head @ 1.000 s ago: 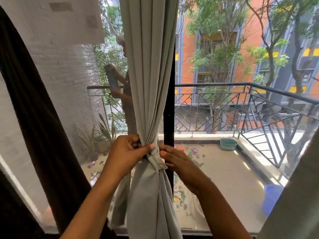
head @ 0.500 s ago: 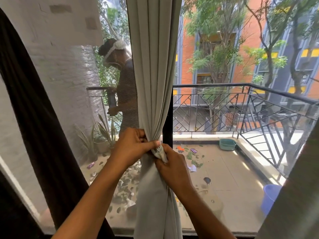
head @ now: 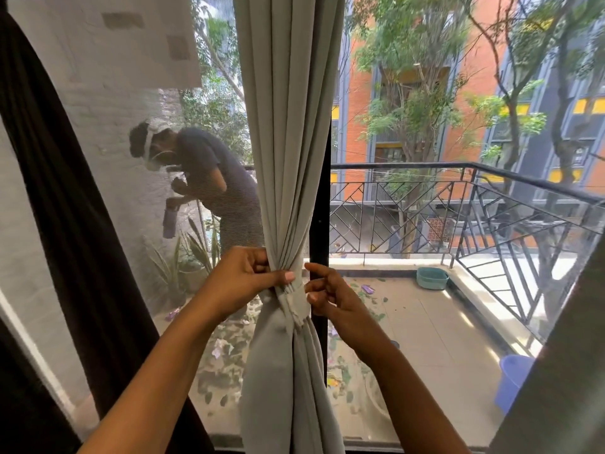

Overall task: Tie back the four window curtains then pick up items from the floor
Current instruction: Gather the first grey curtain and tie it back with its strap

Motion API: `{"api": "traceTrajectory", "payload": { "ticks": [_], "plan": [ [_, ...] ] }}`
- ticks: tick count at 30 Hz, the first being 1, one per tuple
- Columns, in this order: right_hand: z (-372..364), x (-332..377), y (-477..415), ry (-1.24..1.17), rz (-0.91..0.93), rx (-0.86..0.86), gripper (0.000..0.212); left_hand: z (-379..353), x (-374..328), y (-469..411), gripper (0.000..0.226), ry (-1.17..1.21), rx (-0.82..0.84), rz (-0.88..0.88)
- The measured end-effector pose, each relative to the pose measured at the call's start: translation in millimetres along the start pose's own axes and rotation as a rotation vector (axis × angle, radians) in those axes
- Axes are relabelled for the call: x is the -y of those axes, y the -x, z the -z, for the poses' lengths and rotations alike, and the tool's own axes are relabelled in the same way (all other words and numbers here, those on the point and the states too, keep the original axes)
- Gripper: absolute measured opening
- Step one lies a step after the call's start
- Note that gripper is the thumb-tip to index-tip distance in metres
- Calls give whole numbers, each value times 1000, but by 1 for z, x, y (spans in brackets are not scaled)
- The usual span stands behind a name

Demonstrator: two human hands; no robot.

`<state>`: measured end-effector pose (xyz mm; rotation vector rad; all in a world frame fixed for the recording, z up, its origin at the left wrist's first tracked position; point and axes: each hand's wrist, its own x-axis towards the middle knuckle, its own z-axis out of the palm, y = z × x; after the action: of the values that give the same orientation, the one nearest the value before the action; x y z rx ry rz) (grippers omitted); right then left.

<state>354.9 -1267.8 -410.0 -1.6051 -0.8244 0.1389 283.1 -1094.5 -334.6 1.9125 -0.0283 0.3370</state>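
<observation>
Head view: your left grip (head: 248, 280) is pinching the gathered grey curtain (head: 288, 158) just above its tie band (head: 298, 301); your right grip (head: 330, 296) is hovering loosely curled, holding nothing, just right of the band.

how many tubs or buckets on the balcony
2: a teal basin by the far railing, and a blue bucket at the right, partly behind a curtain. Others may be hidden.

Three curtains: grey curtain (head: 288, 126), dark curtain (head: 65, 224), right-edge curtain (head: 563, 371). Two hands: left hand (head: 242, 280), right hand (head: 334, 299). One tie-back (head: 298, 299), one person (head: 212, 178) outside, one basin (head: 432, 278), one bucket (head: 512, 381).
</observation>
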Motion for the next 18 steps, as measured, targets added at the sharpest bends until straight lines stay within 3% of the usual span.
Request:
{"api": "traceTrajectory", "payload": {
  "ticks": [5,8,13,18],
  "plan": [
    [15,15,-4,423,22,105,12,3,1,0,18,-43,-7,-18],
    [19,23,3,546,-22,153,18,3,2,1,15,-57,-19,-24],
    [0,51,31,1134,-44,-293,17,-4,3,-2,13,-156,-84,-38],
    [-9,53,18,1196,-168,-483,9,-19,-3,-2,16,-288,-67,-92]
  ]
}}
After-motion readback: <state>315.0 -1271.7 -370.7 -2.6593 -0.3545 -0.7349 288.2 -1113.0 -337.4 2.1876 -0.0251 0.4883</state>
